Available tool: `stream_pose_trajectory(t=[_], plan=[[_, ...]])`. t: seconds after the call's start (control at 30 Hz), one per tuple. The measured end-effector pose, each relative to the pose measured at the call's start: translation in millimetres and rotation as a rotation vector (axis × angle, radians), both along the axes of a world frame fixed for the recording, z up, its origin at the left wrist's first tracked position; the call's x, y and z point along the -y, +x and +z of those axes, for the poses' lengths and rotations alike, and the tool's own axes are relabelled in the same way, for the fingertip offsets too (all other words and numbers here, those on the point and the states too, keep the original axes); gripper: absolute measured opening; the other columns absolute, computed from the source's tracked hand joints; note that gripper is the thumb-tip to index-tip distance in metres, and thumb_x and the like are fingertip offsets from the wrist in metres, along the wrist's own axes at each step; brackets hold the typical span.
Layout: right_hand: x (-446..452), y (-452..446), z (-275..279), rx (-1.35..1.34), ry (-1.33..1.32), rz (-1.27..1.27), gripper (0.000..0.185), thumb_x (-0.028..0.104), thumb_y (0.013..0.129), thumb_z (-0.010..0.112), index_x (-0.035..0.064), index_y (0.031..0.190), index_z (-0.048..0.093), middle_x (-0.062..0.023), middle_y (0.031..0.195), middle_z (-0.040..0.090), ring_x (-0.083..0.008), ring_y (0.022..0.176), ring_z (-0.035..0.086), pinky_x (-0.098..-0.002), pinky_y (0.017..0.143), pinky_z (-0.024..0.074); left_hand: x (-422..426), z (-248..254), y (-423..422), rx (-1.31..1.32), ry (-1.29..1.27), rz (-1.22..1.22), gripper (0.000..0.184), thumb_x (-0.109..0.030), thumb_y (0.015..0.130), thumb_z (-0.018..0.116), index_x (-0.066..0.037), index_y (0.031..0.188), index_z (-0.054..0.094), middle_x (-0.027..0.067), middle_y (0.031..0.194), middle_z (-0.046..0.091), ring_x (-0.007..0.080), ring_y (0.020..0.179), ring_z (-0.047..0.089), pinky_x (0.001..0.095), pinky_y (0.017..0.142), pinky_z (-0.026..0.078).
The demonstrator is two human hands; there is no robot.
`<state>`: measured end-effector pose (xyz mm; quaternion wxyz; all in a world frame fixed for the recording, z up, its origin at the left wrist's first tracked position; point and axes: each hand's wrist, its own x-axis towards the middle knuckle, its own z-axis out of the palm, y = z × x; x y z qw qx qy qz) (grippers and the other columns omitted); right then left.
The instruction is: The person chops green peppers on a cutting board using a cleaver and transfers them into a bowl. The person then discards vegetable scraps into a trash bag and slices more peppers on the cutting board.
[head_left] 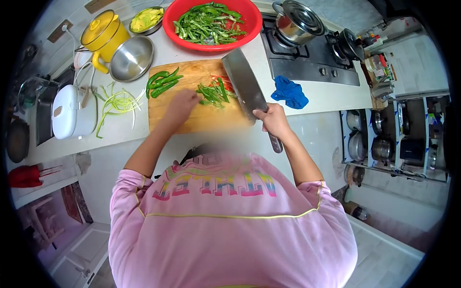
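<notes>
My right hand (274,121) grips the handle of a cleaver (242,79), whose broad blade slants over the right edge of the wooden cutting board (165,113). Over the middle of the board is my left hand (184,104), blurred, so its fingers do not show clearly. Just right of its fingertips lies a small heap of sliced green peppers (213,93), with some red strips (222,82) beside the blade. Several whole green peppers (163,84) rest at the board's upper left corner.
Behind the board stands a red basin (257,29) of cut green peppers. A metal bowl (132,58), yellow pot (103,36), white appliance (72,113) and pale green strips (117,105) are on the left. A blue cloth (289,92) lies before the gas stove (312,67).
</notes>
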<state>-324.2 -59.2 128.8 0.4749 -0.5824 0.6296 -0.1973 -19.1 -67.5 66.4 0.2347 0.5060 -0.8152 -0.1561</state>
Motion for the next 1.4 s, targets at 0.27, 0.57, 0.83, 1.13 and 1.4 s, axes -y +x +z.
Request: stream_pose_trajectory(t=[0.27, 0.57, 0.83, 1.13, 1.4], plan=[[-1, 53, -1, -0.196, -0.081, 0.341, 0.026, 0.022, 0.078, 0.065, -0.0026, 0.071, 0.063, -0.0192, 0.057, 0.057, -0.0319, 0.052, 0.059, -0.0390, 0.053, 0.0472, -31, -36, 9, -0.056, -0.246, -0.083, 0.030, -0.004, 0.075, 0.051, -0.002, 0.103, 0.061, 0.0093, 0.090, 0.057, 0.0254, 0.090, 0.056, 0.0331, 0.076, 0.048], [3, 74, 0, -0.480, -0.227, 0.563, 0.021, 0.020, 0.076, 0.064, -0.0002, 0.073, 0.064, -0.0216, 0.066, 0.060, -0.0386, 0.066, 0.061, -0.0454, 0.065, 0.0487, -36, -38, -4, -0.115, -0.334, -0.072, 0.025, -0.005, 0.074, 0.052, -0.002, 0.098, 0.060, 0.0067, 0.095, 0.059, 0.0216, 0.090, 0.057, 0.0309, 0.073, 0.050], [2, 80, 13, -0.627, -0.233, 0.625, 0.022, 0.020, 0.079, 0.061, -0.0007, 0.072, 0.063, -0.0224, 0.067, 0.061, -0.0387, 0.068, 0.061, -0.0465, 0.067, 0.0486, -32, -44, -2, -0.117, -0.267, -0.073, 0.026, -0.002, 0.071, 0.056, -0.003, 0.096, 0.061, 0.0068, 0.095, 0.061, 0.0215, 0.088, 0.059, 0.0300, 0.071, 0.052], [9, 73, 1, -0.621, -0.210, 0.631, 0.023, 0.021, 0.078, 0.062, -0.0013, 0.079, 0.062, -0.0236, 0.069, 0.059, -0.0406, 0.067, 0.059, -0.0467, 0.060, 0.0464, -32, -42, 1, -0.148, -0.232, -0.067, 0.026, -0.002, 0.069, 0.059, -0.004, 0.095, 0.062, 0.0058, 0.095, 0.061, 0.0211, 0.089, 0.058, 0.0307, 0.072, 0.051], [12, 80, -13, -0.638, -0.151, 0.669, 0.025, 0.022, 0.080, 0.060, -0.0023, 0.079, 0.065, -0.0238, 0.070, 0.062, -0.0387, 0.070, 0.062, -0.0459, 0.069, 0.0499, -28, -44, -2, -0.120, -0.376, -0.123, 0.025, -0.006, 0.073, 0.054, -0.004, 0.097, 0.060, 0.0062, 0.098, 0.059, 0.0214, 0.092, 0.057, 0.0298, 0.074, 0.051]])
